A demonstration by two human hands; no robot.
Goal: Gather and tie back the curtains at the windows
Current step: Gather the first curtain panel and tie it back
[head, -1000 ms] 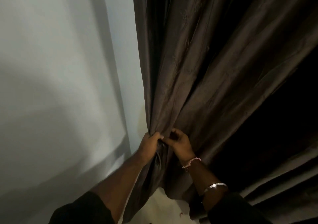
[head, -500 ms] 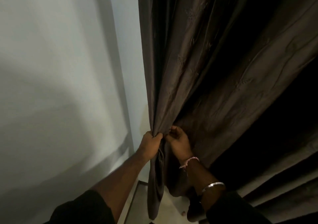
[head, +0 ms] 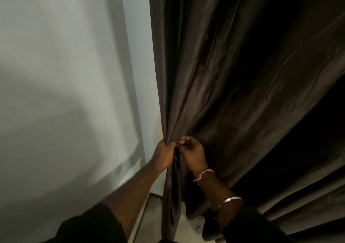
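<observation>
A dark brown embroidered curtain point(head: 224, 74) hangs from the top and is drawn into a bunch at its left edge. My left hand point(head: 164, 154) grips the bunched folds with curled fingers. My right hand point(head: 192, 152) is right beside it, with fingers and thumb pinching the fabric at the same spot. Below the hands a narrow tail of cloth point(head: 172, 205) hangs down toward the floor. Whether a tie-back is under my fingers is hidden.
A pale wall point(head: 65, 93) fills the left half, meeting the floor point(head: 155, 222) at a dark skirting line. To the right lies deep shadow and more curtain folds point(head: 308, 201).
The hands stay together on the bunch and have shifted slightly right and up in the view. The curtain's lower tail hangs narrower, and more floor shows beneath it.
</observation>
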